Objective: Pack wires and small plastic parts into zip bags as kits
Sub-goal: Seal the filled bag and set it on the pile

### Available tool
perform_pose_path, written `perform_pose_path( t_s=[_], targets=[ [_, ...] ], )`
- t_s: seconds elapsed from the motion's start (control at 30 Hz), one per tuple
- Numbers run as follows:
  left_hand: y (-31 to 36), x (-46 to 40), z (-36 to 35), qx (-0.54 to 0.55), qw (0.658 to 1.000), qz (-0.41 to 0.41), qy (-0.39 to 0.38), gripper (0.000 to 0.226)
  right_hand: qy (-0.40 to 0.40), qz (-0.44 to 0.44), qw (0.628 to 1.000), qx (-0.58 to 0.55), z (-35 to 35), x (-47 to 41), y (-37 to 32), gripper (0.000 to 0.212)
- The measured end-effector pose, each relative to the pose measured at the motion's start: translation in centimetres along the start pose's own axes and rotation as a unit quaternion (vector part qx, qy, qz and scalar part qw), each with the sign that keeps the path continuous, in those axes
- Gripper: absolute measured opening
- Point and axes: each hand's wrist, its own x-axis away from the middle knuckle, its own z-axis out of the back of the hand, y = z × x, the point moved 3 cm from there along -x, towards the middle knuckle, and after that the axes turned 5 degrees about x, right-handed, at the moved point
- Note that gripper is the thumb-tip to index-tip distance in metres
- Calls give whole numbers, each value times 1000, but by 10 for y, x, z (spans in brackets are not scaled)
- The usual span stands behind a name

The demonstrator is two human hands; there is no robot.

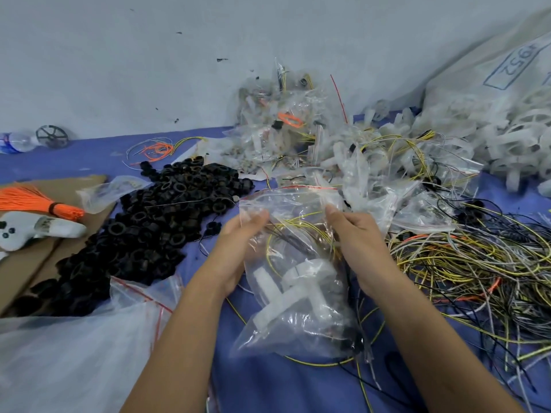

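I hold a clear zip bag point(298, 320) with a red seal line upright over the blue table. My left hand point(238, 248) grips its left side near the top. My right hand point(354, 242) pinches the right side near the mouth. Inside the bag lie a white plastic wheel-shaped part point(293, 289), yellow wire point(298, 225) and black wire. A tangle of loose yellow, black and grey wires point(471, 269) spreads to the right. A heap of black plastic rings point(149, 231) lies to the left.
Filled zip bags point(286, 135) are heaped at the back by the wall. White plastic wheels point(512, 135) spill from a big sack at back right. Empty bags point(74, 347) lie at front left. An orange tie bundle point(35, 204), cardboard and a water bottle point(18, 141) sit left.
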Motion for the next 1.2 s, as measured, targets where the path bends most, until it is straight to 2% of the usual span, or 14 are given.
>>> perform_pose_path(
  t_s=[0.2, 0.27, 0.33, 0.43, 0.5, 0.53, 0.63, 0.7, 0.77, 0.87, 0.9, 1.03, 1.13, 1.2],
  targets=[
    [3, 11, 0, 33, 992, 71, -98, 21, -37, -85, 986, -139, 3, -4, 5, 18],
    [4, 15, 3, 37, 988, 71, -129, 13, -46, -105, 978, -173, 5, -5, 7, 26],
    [5, 17, 3, 28, 987, 70, -139, 16, -37, -100, 978, -179, 5, -6, 7, 32],
    [7, 12, 3, 47, 995, 46, -80, 29, 9, -62, 985, -163, 4, -6, 7, 25],
    [9, 6, 8, 72, 997, -8, -20, 23, 55, -50, 984, -159, 8, -7, 9, 24],
    [10, 4, 11, 63, 998, -30, 0, 19, 75, -48, 983, -162, 11, -7, 9, 23],
    [10, 2, 17, -18, 995, -88, 39, 29, 106, -40, 979, -172, 13, -7, 9, 19],
    [18, 3, 17, -123, 971, -186, 85, 17, 107, -30, 981, -160, 11, -9, 10, 24],
    [31, 7, 11, -222, 923, -289, 122, 8, 100, -11, 987, -129, 10, -11, 11, 27],
    [52, 10, -14, -341, 854, -382, 90, 11, 77, 30, 993, -80, 9, -12, 9, 22],
    [56, 8, -26, -380, 843, -378, 48, 11, 68, 40, 995, -69, 9, -12, 9, 21],
    [53, -6, -68, -485, 822, -271, -130, 22, 33, 66, 994, -80, 5, -9, 6, 9],
    [49, -13, -74, -489, 823, -256, -138, 20, 22, 76, 991, -107, 5, -8, 5, 8],
    [49, -14, -72, -502, 810, -274, -129, 23, 14, 82, 990, -115, 5, -9, 4, 5]
  ],
)
